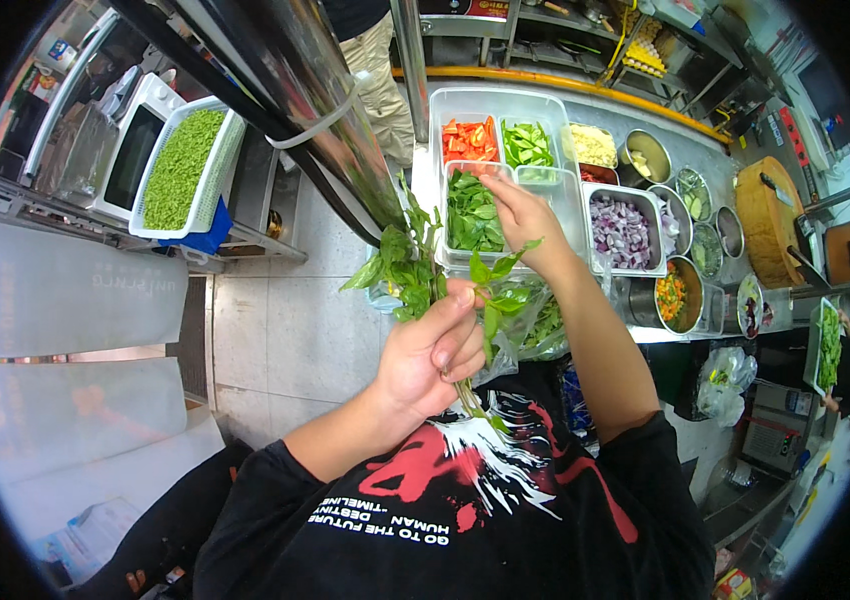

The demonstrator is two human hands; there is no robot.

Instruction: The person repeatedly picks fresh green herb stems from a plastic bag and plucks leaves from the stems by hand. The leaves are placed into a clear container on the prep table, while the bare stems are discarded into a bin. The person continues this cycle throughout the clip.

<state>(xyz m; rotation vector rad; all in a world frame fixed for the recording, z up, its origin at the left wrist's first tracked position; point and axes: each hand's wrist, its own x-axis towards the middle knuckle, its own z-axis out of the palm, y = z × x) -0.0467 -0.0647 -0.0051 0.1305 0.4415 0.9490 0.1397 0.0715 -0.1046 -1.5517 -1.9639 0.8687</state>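
My left hand (428, 352) is closed around a bunch of leafy green stems (402, 274), perhaps basil. Leaves stick out on both sides of the fist, and bare stem ends hang below it. My right hand (530, 225) reaches over a clear plastic container of loose green leaves (473, 217), its fingertips above the leaves. Its palm side is hidden, so whether it holds a leaf does not show. A second clear container (556, 195) lies partly under this hand. Behind them, a larger clear bin (496, 96) holds cut red peppers (468, 139) and cut green peppers (527, 142).
Diced red onion (623, 232) fills a steel pan on the right, near a pot of mixed diced vegetables (671, 296). Farther right are a round wooden chopping block (766, 217) and a knife (776, 189). A metal post (320, 97) rises at left. Another person (376, 75) stands beyond.
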